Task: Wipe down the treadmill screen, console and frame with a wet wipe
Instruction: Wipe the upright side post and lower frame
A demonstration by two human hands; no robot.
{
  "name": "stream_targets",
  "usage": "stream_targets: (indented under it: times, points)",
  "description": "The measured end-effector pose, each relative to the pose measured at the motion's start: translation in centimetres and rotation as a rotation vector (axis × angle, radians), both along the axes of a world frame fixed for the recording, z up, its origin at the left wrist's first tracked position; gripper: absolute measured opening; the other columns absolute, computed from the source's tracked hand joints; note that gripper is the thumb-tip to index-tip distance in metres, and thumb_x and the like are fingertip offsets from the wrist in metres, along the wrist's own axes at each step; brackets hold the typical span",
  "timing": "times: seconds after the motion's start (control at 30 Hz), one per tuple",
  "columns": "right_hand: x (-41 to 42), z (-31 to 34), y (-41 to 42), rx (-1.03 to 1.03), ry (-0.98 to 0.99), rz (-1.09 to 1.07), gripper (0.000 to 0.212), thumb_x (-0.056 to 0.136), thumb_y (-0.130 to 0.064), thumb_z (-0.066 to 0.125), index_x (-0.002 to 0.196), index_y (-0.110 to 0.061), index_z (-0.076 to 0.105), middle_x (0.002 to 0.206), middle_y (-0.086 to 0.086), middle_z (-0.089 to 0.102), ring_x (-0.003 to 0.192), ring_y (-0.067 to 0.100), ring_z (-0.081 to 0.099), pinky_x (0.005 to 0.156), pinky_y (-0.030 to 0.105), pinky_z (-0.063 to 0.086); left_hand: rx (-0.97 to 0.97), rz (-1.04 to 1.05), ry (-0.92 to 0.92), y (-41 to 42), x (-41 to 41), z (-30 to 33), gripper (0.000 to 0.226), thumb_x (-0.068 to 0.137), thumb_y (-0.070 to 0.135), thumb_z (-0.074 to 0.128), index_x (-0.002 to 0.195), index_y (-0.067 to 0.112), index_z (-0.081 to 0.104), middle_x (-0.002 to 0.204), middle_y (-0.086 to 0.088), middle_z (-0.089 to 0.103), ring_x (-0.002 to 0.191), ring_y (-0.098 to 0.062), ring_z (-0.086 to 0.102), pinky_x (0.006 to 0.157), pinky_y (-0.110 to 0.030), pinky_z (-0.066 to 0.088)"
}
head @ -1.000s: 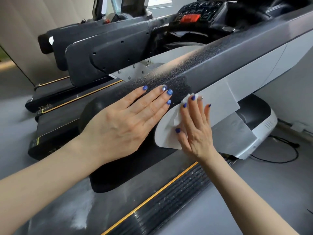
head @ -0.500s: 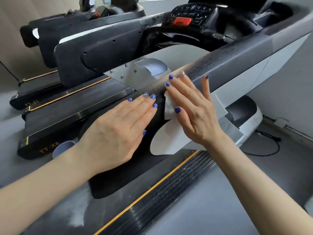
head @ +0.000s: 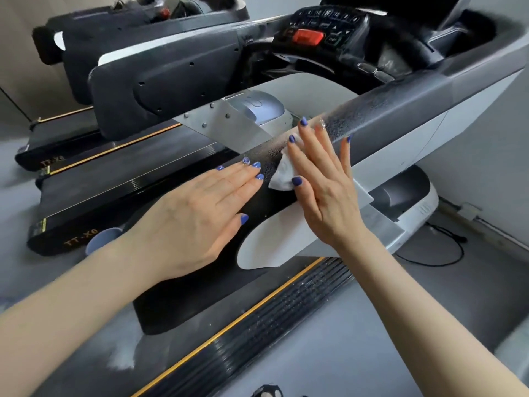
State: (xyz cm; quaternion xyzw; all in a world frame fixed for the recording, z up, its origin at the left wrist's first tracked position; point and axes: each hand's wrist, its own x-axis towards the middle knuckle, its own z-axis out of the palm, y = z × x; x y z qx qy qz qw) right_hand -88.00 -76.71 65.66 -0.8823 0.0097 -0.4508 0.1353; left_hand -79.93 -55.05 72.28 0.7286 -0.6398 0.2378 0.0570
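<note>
Head view, downward, close over treadmill [head: 400,124]

Both forearms are bare, with no sleeve, watch or bracelet showing. The left hand [head: 197,222] and the right hand [head: 326,193] have long nails painted glossy blue. One nail on each hand, a middle one, looks pale and glittery rather than blue. No rings show.

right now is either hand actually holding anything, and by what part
Nothing is gripped. The right hand presses the wet wipe flat under straight fingers onto the side rail; the left hand rests empty.
</note>
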Motion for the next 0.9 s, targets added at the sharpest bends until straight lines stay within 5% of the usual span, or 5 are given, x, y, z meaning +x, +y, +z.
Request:
stream_targets:
  times: [0.2, 0.33, 0.5, 0.7, 0.9]
  points:
    - [1.0, 0.5, 0.1, 0.172, -0.212, -0.021, 0.036, 0.103, -0.009, 0.039, 0.115, 0.002, 0.071, 0.138, 0.026, 0.054, 0.133, 0.035, 0.052, 0.116, 0.063, 0.025, 0.095, -0.093, 0.058, -1.4, 2.7, 1.3, 0.054, 0.099, 0.026, 0.040, 0.147, 0.003, 0.046, 0.154, -0.012, 0.045, 0.142, -0.027, 0.043, 0.114, -0.039, 0.033]
    - [1.0, -0.1, 0.5, 0.186, -0.258, -0.167, 0.033, 0.103, -0.003, 0.042, 0.122, 0.000, 0.068, 0.135, 0.017, 0.060, 0.136, 0.034, 0.050, 0.122, 0.055, 0.017, 0.199, -0.153, 0.172, -2.4, 4.3, 1.9, 0.061, 0.102, 0.041, 0.033, 0.155, 0.010, 0.035, 0.164, -0.003, 0.028, 0.152, -0.012, 0.021, 0.123, -0.028, 0.017]
    - [-0.8, -5.4, 3.5, 0.334, -0.214, -0.222, 0.038, 0.105, -0.008, 0.041, 0.140, 0.002, 0.050, 0.153, 0.020, 0.038, 0.148, 0.035, 0.029, 0.124, 0.049, 0.009, 0.262, -0.206, 0.227, -3.2, 5.1, 1.7, 0.067, 0.101, 0.047, 0.030, 0.159, 0.014, 0.024, 0.168, 0.004, 0.015, 0.153, -0.002, 0.006, 0.123, -0.018, 0.005]
    - [-0.4, -5.8, 8.2, 0.584, -0.074, -0.155, 0.074, 0.104, -0.059, 0.017, 0.158, -0.010, 0.008, 0.167, 0.010, -0.007, 0.154, 0.028, -0.010, 0.124, 0.046, -0.009, 0.327, -0.253, 0.171, -5.2, 4.8, 2.1, 0.071, 0.100, 0.049, 0.029, 0.160, 0.014, 0.019, 0.169, 0.002, 0.009, 0.154, -0.006, 0.003, 0.124, -0.022, 0.004]
    - [0.1, -9.5, 7.1, 0.604, -0.031, -0.207, 0.071, 0.103, -0.061, 0.012, 0.158, -0.024, -0.013, 0.166, -0.002, -0.018, 0.154, 0.023, -0.012, 0.121, 0.057, -0.009, 0.327, -0.260, -0.013, -5.4, 4.3, 2.0, 0.068, 0.102, 0.042, 0.030, 0.158, 0.005, 0.022, 0.168, -0.008, 0.013, 0.156, -0.017, 0.009, 0.124, -0.035, 0.012]
